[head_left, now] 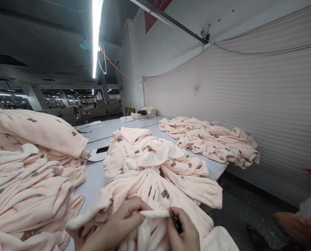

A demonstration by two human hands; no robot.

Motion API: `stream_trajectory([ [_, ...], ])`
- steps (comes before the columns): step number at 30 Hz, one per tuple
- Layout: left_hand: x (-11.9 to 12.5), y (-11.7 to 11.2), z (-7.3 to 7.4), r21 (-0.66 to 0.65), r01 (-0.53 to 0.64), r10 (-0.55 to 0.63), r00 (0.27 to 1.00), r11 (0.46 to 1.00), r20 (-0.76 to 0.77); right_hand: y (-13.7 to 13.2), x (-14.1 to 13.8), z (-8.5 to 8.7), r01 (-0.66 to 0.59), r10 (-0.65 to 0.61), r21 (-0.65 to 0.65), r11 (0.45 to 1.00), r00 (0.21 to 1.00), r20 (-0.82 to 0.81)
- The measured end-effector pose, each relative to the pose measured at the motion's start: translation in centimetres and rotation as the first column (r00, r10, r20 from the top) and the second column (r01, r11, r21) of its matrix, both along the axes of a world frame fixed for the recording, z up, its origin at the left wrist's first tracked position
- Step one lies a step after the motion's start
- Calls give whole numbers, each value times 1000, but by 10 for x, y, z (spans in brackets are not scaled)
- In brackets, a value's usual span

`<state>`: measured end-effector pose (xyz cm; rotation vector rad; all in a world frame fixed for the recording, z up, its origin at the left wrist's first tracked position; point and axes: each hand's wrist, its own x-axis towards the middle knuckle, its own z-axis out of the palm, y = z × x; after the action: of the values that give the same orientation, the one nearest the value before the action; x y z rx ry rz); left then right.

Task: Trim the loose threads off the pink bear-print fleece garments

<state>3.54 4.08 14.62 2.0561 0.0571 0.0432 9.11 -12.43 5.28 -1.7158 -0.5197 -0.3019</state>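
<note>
A pale pink fleece garment (152, 153) with small brown bear prints lies spread in front of me, its gathered part bunched toward my body. My left hand (127, 218) pinches a raised fold of the garment between thumb and fingers. Close on its right, my right hand (184, 230) is closed around small dark thread snips (175, 220), whose tip points up beside the same fold. The snips are partly hidden by my fingers, so I cannot tell whether the blades touch the cloth.
More of the pink garments are heaped at the left (35, 177) and at the far right (210, 139) of the table (92, 179). A black phone (102, 149) lies on papers (94, 156). Folded stacks (142, 114) sit at the back. Another person's arm (294, 225) shows at right.
</note>
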Motion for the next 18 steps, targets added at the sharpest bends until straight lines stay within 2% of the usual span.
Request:
stream_trajectory([
  [2,4,6,9,-21,-10,8,994,1000,-112,-1,16,13,4,-3,-10,1000,999,38],
  [6,7,10,19,-249,-178,119,965,952,-234,-1,34,33,-29,28,-122,992,1000,-9],
  [8,6,10,17,-343,-161,89,972,925,-216,-5,34,34,-115,113,-176,978,993,-23],
  [11,5,9,12,-450,-98,12,982,888,-190,-13,26,29,-237,246,-172,956,968,38],
  [13,4,9,10,-475,-81,-14,981,876,-194,-16,20,28,-237,256,-168,957,961,101],
  [18,2,9,11,-430,-90,1,979,898,-204,-11,17,34,-143,205,-297,944,960,191],
])
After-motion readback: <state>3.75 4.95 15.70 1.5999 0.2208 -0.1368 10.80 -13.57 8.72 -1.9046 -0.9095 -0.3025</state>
